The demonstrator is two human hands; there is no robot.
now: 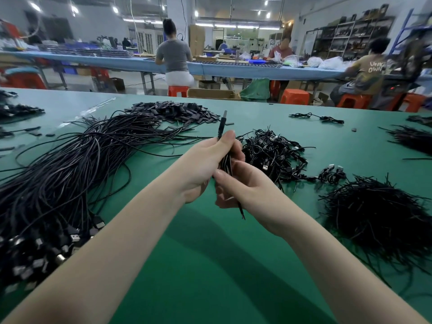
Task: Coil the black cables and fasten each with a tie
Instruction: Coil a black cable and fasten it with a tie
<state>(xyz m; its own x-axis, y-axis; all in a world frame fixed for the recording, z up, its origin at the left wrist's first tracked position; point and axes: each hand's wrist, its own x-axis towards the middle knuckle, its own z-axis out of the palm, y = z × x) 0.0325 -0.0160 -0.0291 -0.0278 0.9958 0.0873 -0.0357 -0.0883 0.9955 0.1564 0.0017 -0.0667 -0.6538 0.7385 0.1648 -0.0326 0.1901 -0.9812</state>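
Above the green felt worktop (210, 265), the left hand (205, 164) gripped a folded black cable bundle (226, 163), its USB plug (223, 122) pointing toward twelve o'clock. The right hand (240, 185) pinched the bundle's lower part, with a thin black tie end (242, 211) trailing toward six o'clock. The bundle's long axis ran twelve to six between both hands. Loose black cables (70, 164) lay at nine o'clock, and tied coils (273, 150) at two o'clock.
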